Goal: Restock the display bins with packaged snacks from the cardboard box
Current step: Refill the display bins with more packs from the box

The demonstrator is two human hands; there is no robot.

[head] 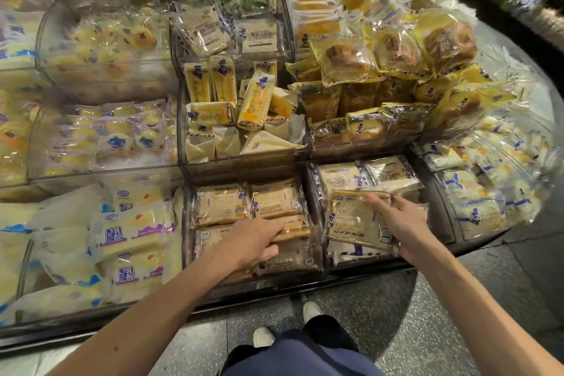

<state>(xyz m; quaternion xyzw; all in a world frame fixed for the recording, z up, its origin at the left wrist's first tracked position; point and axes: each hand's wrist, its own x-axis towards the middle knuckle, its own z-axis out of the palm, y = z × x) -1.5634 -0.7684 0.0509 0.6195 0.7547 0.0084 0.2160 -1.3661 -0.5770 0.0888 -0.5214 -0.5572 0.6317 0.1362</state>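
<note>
Clear acrylic display bins hold wrapped snacks. In the front middle bin (187, 223) lie several tan cake packets; my left hand (254, 243) grips one tan packet (294, 230) there, fingers on top and thumb below it. In the front right bin (314, 180), my right hand (396, 224) holds a clear-wrapped pale cake packet (354, 223) by its right edge, fingers spread over its top. No cardboard box is in view.
Higher bins hold yellow sandwich cakes (254, 101) and brown bread packs (348, 61). White yoghurt cake packs (131, 232) fill the left bin; blue-striped packs (476, 192) the right one. Price signs stand at the back. My shoes (311, 310) are on the speckled floor (427, 314) below.
</note>
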